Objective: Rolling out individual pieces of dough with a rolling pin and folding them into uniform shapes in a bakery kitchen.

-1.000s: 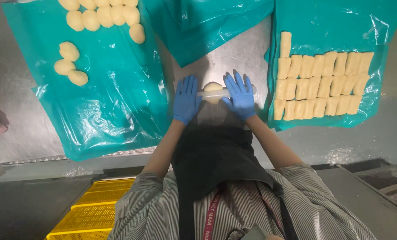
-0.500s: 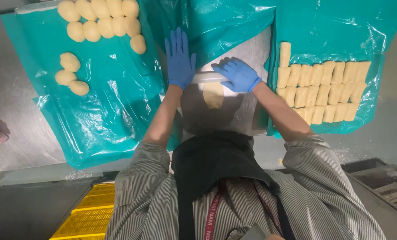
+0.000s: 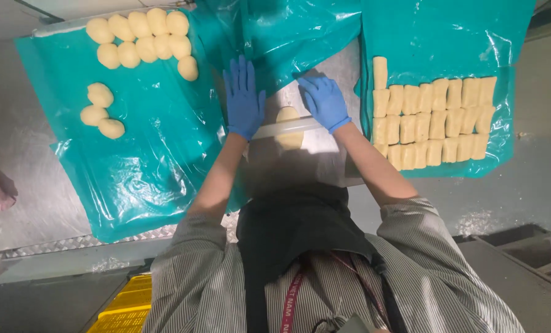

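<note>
Both hands, left [image 3: 243, 98] and right [image 3: 323, 100], press flat on the rolling pin [image 3: 286, 127].

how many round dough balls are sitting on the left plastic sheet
12 round dough balls: nine clustered at the teal sheet's top edge, three lower left. None look hidden.

Dough balls [image 3: 141, 38] sat on the left sheet [image 3: 158, 160], cut pieces [image 3: 432, 126] on the right sheet [image 3: 448, 37], and the rolling pin [image 3: 286, 128] lay across a dough piece [image 3: 289, 126] between them.

hands: left hand [image 3: 244, 98], right hand [image 3: 325, 101] in blue gloves | striped grey short-sleeved shirt | dark apron | red lanyard
</note>
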